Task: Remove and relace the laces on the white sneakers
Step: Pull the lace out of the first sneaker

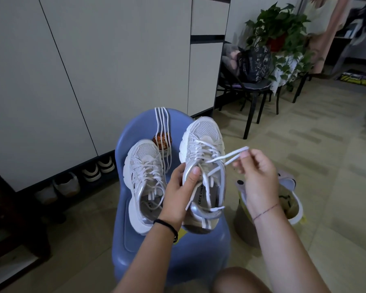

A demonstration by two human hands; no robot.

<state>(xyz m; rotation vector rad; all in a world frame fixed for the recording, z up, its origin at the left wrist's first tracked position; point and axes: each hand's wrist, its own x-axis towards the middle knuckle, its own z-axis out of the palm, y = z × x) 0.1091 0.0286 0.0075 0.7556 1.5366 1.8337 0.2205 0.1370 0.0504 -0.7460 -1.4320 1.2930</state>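
1. The left hand (182,187) is gripping the sneaker (203,144) by its collar, thumb clamped over the rim, and holding it up just above the blue chair (178,250) seat. I'd be keeping that hold firm so the shoe isn't twisting.
2. The right hand (256,172) is pinching a loop of the lace (230,156) in its fingers (244,154), out past the chair's edge. Probably best to be easing slack out one eyelet at a time, not yanking.
3. The other sneaker (144,166) is sitting laced on the chair seat, and spare laces (162,127) are hanging over the chair back.
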